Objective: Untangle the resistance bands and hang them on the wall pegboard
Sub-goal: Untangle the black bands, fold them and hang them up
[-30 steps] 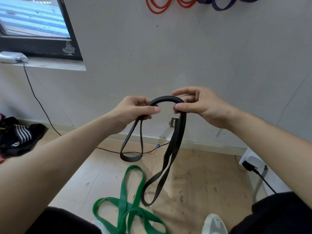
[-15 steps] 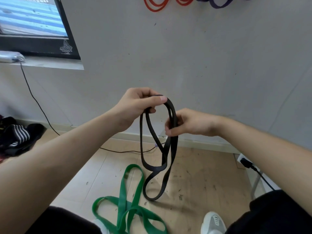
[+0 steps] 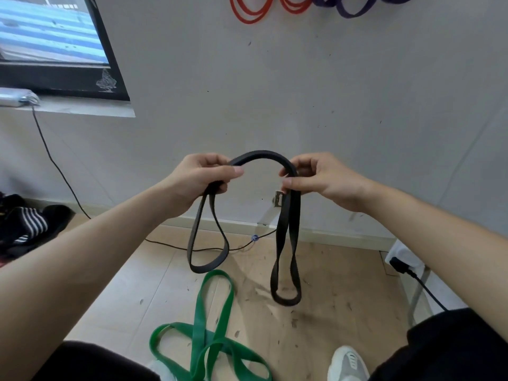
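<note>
Now my left hand (image 3: 204, 178) and right hand (image 3: 316, 178) pinch the black band (image 3: 262, 156), arched crosswise between them. Its two loops dangle downward, the pegboard bands (image 3: 251, 12) hanging well above.

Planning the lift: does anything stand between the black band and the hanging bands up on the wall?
Nothing visible: only bare wall between the black band and the red bands above; pegs out of view.
</note>
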The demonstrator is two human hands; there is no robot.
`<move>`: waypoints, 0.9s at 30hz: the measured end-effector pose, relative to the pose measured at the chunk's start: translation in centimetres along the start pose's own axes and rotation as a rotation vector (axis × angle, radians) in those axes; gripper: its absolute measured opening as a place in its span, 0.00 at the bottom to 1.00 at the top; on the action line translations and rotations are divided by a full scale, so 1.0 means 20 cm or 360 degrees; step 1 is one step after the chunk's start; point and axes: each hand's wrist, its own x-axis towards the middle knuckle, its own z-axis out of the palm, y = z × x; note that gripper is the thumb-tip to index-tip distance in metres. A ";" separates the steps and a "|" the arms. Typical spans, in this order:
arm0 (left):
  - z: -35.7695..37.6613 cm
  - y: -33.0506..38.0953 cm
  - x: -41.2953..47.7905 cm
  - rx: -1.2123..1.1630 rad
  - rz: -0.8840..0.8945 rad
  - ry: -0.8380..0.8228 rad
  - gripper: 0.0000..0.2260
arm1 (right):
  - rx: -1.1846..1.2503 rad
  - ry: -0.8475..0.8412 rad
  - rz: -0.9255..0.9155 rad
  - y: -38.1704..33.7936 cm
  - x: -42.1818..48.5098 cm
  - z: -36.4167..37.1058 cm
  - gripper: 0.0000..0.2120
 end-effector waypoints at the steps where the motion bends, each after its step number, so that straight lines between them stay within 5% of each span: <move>1: 0.01 -0.01 0.00 0.0071 -0.0028 -0.0051 0.20 | 0.0042 0.0025 -0.0035 -0.01 0.00 0.00 0.12; 10: 0.18 0.04 -0.03 0.0220 0.0063 -0.0269 0.18 | -0.0202 -0.0105 -0.0233 -0.08 -0.04 0.07 0.23; 13: 0.22 0.06 -0.04 0.0245 0.0124 -0.0220 0.08 | -0.0219 -0.0218 -0.0178 -0.07 -0.04 0.11 0.19; 18: 0.22 0.08 -0.04 0.0071 0.0216 -0.0110 0.09 | -0.0381 -0.0432 0.0003 0.02 0.00 0.13 0.07; 27: 0.13 0.08 0.00 -0.0270 0.0247 0.0209 0.10 | -0.0376 -0.0399 0.0093 0.09 0.04 0.15 0.05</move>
